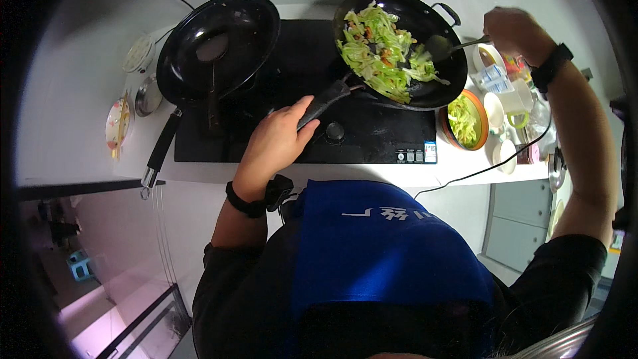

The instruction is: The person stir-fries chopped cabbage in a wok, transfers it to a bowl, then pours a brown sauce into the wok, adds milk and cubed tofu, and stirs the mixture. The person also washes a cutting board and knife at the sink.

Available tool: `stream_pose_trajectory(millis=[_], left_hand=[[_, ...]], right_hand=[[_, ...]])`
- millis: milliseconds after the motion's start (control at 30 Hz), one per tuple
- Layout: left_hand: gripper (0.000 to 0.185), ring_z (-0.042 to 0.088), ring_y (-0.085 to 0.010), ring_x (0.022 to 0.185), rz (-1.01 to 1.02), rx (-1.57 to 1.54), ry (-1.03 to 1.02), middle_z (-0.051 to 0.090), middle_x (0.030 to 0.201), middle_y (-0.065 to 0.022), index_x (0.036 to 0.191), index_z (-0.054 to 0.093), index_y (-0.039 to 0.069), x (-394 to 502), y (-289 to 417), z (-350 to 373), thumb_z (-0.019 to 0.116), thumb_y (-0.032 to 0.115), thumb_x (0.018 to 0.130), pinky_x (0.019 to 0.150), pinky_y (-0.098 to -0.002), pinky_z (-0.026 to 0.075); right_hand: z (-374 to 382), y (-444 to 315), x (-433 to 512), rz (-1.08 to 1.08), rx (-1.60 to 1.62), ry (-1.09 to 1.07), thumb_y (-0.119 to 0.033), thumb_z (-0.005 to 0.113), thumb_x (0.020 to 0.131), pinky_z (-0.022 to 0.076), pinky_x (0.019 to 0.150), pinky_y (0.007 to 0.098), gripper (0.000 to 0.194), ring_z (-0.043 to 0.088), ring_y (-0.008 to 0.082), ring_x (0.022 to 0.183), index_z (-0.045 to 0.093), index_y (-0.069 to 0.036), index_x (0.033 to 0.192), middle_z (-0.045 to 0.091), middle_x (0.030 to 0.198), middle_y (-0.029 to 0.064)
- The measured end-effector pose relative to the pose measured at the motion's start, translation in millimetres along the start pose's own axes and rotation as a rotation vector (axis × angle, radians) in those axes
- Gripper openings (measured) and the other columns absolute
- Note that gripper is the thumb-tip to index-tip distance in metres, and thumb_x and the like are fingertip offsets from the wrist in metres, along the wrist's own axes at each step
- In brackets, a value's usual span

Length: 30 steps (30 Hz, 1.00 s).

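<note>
My left hand (280, 135) grips the black handle (324, 102) of a dark wok (436, 22) on the right side of the stove. Shredded green cabbage (381, 55) with small orange-brown pieces lies across the wok's left and lower part. Over the wok's right rim, my right hand (516, 32) holds a spatula (441, 48) by its handle. The blade is blurred and meets the cabbage at the right of the heap. Below the wok's right rim stands an orange-rimmed bowl (484, 127) with more cabbage (461, 119) in it.
A second black wok (239, 15) with a ladle (213, 85) in it sits on the left of the black cooktop (299, 50); its handle (164, 144) juts past the counter edge. Cups (493, 109) and packets crowd the right. A cable (478, 172) crosses there. Chopsticks (121, 127) rest on a plate (112, 124).
</note>
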<state>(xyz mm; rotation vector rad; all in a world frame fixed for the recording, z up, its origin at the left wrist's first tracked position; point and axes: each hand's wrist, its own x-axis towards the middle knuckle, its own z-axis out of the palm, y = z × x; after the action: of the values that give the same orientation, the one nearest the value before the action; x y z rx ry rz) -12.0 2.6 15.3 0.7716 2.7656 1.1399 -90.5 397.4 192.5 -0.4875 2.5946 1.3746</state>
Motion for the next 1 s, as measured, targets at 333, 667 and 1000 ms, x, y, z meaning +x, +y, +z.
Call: stream_pose_trajectory(millis=[333, 667, 1000], left_hand=[[0.043, 0.063, -0.0379, 0.085, -0.04, 0.002, -0.039, 0.065, 0.096, -0.0207, 0.126, 0.052, 0.005, 0.0, -5.0, 2.6, 0.063, 0.02, 0.088, 0.07, -0.0417, 0.049], [0.043, 0.062, -0.0388, 0.085, -0.047, -0.048, -0.038, 0.064, 0.096, -0.0212, 0.126, 0.052, 0.004, -0.3, -6.9, 5.7, 0.062, 0.02, 0.088, 0.072, -0.0419, 0.049], [0.044, 0.063, -0.0352, 0.088, -0.063, 0.016, -0.068, 0.066, 0.1, -0.0172, 0.127, 0.052, 0.006, 0.6, -3.3, 1.2, 0.06, 0.026, 0.089, 0.075, -0.0418, 0.051]], right_hand=[[-18.9, 40.6, -31.0, 0.066, 0.223, -0.125, -0.016, 0.069, 0.081, 0.0502, 0.082, 0.0367, 0.019, 0.062, 0.0258, 0.089, 0.073, -0.013, 0.099, 0.068, 0.095, 0.0099], [35.7, -10.8, -4.7, -0.047, 0.576, 0.049, -0.028, 0.056, 0.091, 0.0503, 0.075, 0.0411, 0.028, 0.063, 0.0356, 0.083, 0.068, -0.01, 0.107, 0.066, 0.09, 0.0187], [45.0, -4.2, -35.9, 0.091, 0.223, 0.338, -0.024, 0.062, 0.086, 0.0531, 0.063, 0.0361, 0.037, 0.062, 0.0236, 0.073, 0.059, -0.018, 0.122, 0.057, 0.087, 0.0052]])
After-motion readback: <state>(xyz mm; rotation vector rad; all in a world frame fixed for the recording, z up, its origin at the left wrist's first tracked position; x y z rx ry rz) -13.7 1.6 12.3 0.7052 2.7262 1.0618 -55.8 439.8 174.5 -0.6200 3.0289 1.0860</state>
